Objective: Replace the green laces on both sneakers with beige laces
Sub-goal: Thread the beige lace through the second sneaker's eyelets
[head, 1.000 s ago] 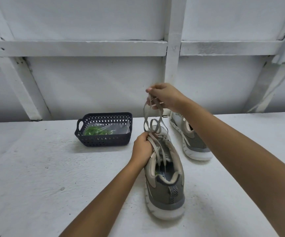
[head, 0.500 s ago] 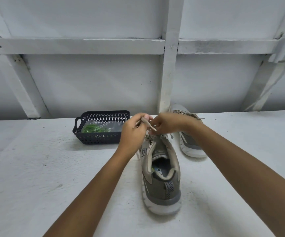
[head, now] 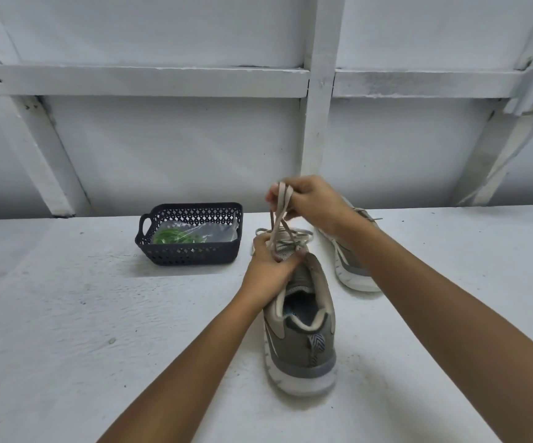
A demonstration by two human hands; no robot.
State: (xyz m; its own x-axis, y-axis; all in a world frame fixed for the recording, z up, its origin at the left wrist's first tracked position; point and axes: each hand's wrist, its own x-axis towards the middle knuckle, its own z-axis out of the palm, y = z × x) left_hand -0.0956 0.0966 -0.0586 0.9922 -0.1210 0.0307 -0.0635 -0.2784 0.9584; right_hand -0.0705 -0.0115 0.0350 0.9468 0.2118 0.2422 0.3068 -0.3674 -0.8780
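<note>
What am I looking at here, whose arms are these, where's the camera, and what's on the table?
There is no machine here. These are a person's two bare arms, seen by a wide-angle camera worn on their head and looking forward and down. That is why the arms reach in from the bottom edge.

Two grey sneakers stand on the white table. The near sneaker has its heel toward the camera, and the far sneaker is partly hidden behind the right arm. To the left sits a dark basket with green laces and clear plastic inside.

The left hand grips the near sneaker at its front. The right hand pinches a beige lace, held up above that sneaker.
</note>
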